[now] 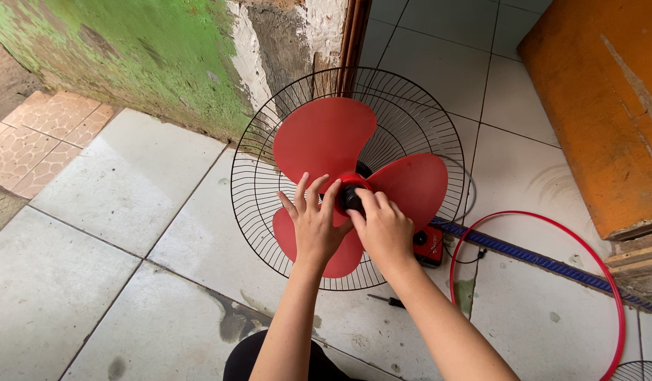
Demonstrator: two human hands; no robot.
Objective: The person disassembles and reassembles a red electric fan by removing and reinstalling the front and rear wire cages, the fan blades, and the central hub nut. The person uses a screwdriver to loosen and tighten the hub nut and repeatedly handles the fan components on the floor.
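Floor: pale tiles (128,183) under the fan I see.
Guard: black wire guard (262,183) behind red blade (326,134).
Ring: red ring (587,247) right of blade.
Hands: left hand (315,226) spread flat on blade; right hand (384,229) gripping black cap (348,199) at blade's hub.

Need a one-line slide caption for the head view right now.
Left hand steadies the red fan blade while right hand grips the black hub cap, rear wire guard behind.
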